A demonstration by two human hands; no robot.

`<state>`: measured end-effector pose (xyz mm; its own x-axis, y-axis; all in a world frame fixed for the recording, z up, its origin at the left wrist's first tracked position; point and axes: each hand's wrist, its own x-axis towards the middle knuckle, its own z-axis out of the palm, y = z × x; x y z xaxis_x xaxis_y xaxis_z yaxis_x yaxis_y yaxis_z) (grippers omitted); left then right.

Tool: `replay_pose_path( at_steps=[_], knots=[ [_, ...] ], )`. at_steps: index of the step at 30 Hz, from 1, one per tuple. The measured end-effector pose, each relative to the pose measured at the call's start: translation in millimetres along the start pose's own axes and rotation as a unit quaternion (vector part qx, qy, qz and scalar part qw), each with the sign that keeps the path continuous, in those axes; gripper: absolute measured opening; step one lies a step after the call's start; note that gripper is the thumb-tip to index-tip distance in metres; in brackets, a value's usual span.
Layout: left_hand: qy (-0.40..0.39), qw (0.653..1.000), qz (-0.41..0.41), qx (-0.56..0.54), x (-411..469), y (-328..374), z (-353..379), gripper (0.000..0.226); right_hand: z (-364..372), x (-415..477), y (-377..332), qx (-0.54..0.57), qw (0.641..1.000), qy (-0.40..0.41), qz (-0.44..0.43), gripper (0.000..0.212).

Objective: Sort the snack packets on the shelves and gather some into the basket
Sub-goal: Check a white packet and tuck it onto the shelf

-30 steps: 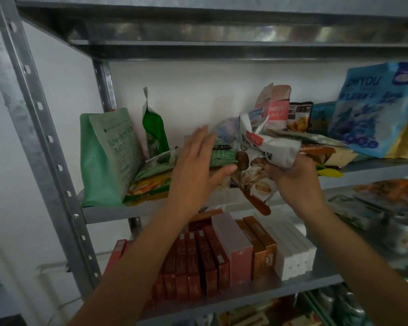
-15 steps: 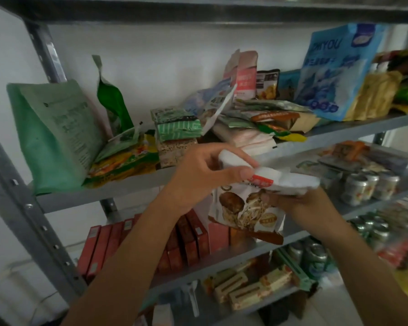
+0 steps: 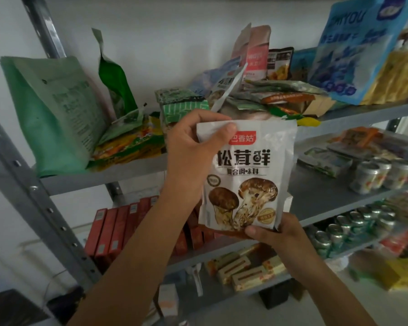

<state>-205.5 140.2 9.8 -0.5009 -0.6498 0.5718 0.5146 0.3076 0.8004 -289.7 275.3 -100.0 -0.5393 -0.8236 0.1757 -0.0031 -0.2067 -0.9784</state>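
**Mushroom packet held upright in front of the shelves**

Closest to me, two bare forearms reach up from below. The right hand point(image 3: 276, 234) grips the bottom edge of the mushroom packet point(image 3: 245, 175), thumb pressed over the brown band on the front; its other fingers are hidden behind. The left hand point(image 3: 189, 147) pinches the top left corner, thumb on the face and fingers point(image 3: 212, 118) curled over the crinkled seal.

The packet is a flat, glossy white rectangular pouch. It is held upright in the air, face outward, printed with two brown mushrooms, bold black characters and a red label. It hangs in front of the grey metal shelf unit point(image 3: 33, 196), about level with the gap between two boards.

Behind it on the left, slim red cardboard boxes point(image 3: 113, 229) stand on end in a tight row. On the same board to the right sits a cluster of small shiny cans point(image 3: 382, 175). One board lower lie cellophane-wrapped bars point(image 3: 243, 269).

Farther back, on the upper board, a matte green stand-up pouch point(image 3: 57, 109) leans at the left. A heap of crumpled foil packets point(image 3: 280, 95) fills the middle. A large blue bag point(image 3: 353, 50) stands at the right, against the white wall.
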Motion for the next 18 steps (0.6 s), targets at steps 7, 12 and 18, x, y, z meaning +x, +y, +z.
replay_pose_path(
  at_steps=[7, 12, 18],
  knots=[
    [-0.179, 0.969, -0.121, 0.117, -44.6, -37.5, -25.0, 0.049, -20.8, -9.9, 9.8, 0.116, 0.993, 0.001, 0.039, 0.07],
    [-0.168, 0.946, -0.265, 0.077, -83.1, -63.4, -21.2, 0.018, -37.1, -18.6, 11.6, 0.045, 0.995, -0.009, 0.089, 0.071],
    [-0.146, 0.929, -0.334, 0.06, -97.7, -76.9, -16.2, 0.028, -47.3, -25.6, 24.9, 0.03, 0.987, 0.012, 0.155, 0.059]
  ],
)
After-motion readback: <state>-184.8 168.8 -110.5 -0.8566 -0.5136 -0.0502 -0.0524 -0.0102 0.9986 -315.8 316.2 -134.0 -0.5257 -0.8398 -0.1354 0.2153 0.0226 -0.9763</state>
